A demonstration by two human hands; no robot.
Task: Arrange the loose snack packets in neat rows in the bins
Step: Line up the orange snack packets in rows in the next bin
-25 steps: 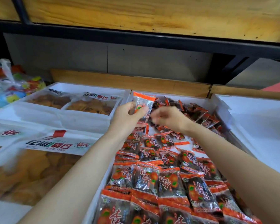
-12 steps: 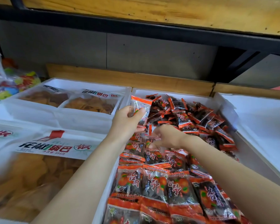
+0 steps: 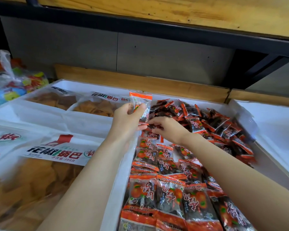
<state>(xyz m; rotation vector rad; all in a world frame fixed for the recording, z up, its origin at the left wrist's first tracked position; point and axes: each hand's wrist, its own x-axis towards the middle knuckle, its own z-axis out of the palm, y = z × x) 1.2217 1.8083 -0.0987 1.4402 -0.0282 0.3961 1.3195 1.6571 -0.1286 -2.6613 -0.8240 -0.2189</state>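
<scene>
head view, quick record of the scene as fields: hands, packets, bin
left hand: holds packet stack upright over the bin's left wall
right hand: pinches single packet just below that stack
bin: white; neat rows near, loose heap far right
neighbour bin: large crisp bags

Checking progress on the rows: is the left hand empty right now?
No, the left hand grips an orange-topped snack packet, holding it upright between thumb and fingers.
</scene>
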